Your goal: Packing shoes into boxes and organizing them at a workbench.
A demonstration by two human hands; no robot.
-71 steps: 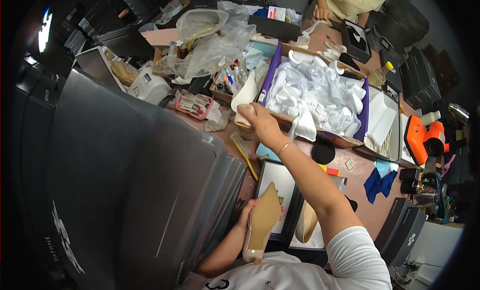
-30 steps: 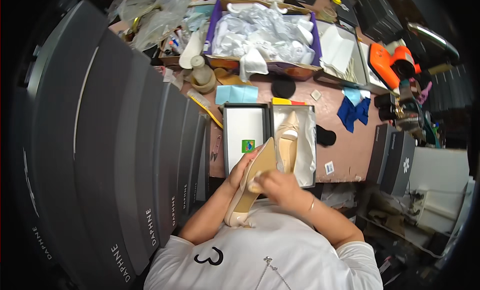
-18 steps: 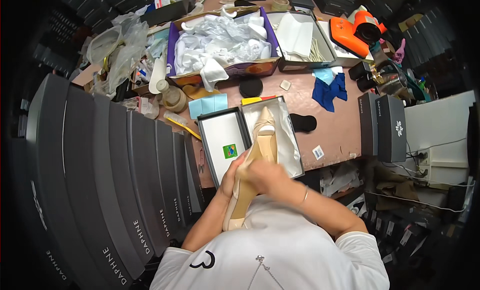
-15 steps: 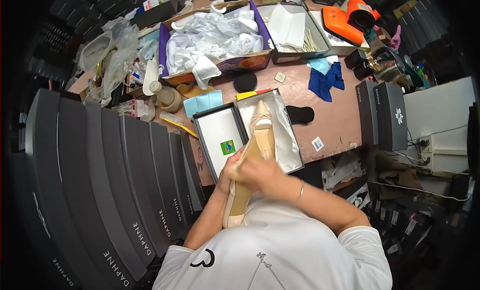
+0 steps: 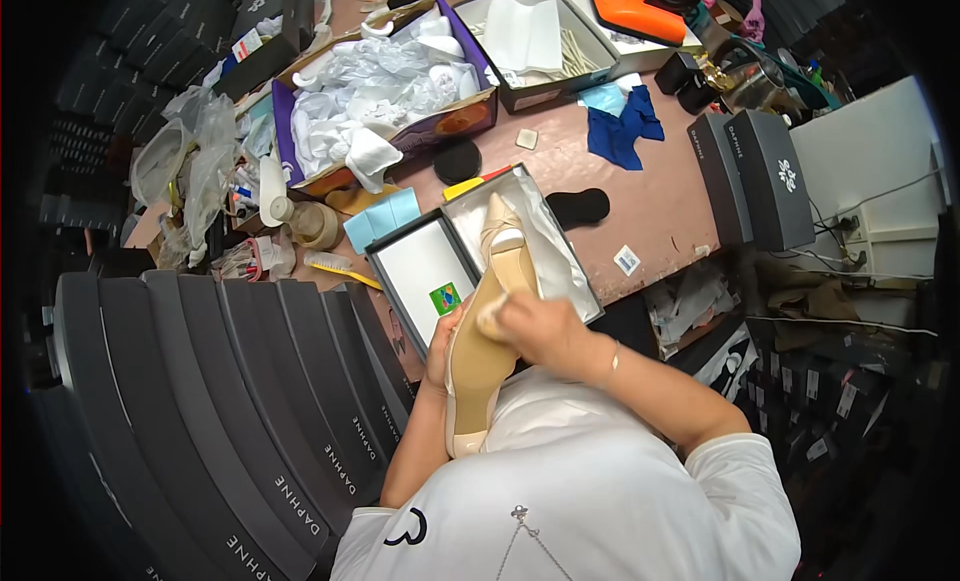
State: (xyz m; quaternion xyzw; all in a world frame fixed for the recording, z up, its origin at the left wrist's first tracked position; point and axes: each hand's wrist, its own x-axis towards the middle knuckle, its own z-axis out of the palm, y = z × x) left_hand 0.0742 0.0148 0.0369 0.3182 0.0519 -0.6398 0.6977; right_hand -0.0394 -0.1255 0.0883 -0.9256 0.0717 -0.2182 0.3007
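Beige pointed flat shoes, apparently a pair, lie end to end in front of my chest. The far shoe [image 5: 499, 221] points away, with crossed straps at its toe and its insole showing. The near shoe [image 5: 475, 391] shows a tan sole-like surface, with its glossy beige end against my white shirt. My left hand [image 5: 440, 351] is closed round their left side. My right hand [image 5: 550, 331], slightly blurred, pinches a small pale wad [image 5: 490, 319] against the tan surface. Beneath lies an open shoe box [image 5: 545, 231] lined with white paper, beside its lid [image 5: 405, 271] holding a green square packet [image 5: 445, 299].
Dark shoe boxes [image 5: 250, 371] stand in a row at left. A purple carton [image 5: 285, 131] of white paper, a grey box [image 5: 600, 66] and an orange tool [image 5: 630, 11] are at the back. Blue cloth [image 5: 625, 131] and a black insole [image 5: 580, 209] lie right; two boxes [image 5: 765, 181] stand beyond.
The head view has shifted, so the table things sit further left. My right hand has moved the wad over the tan surface, which shows more broadly. My left hand keeps its hold.
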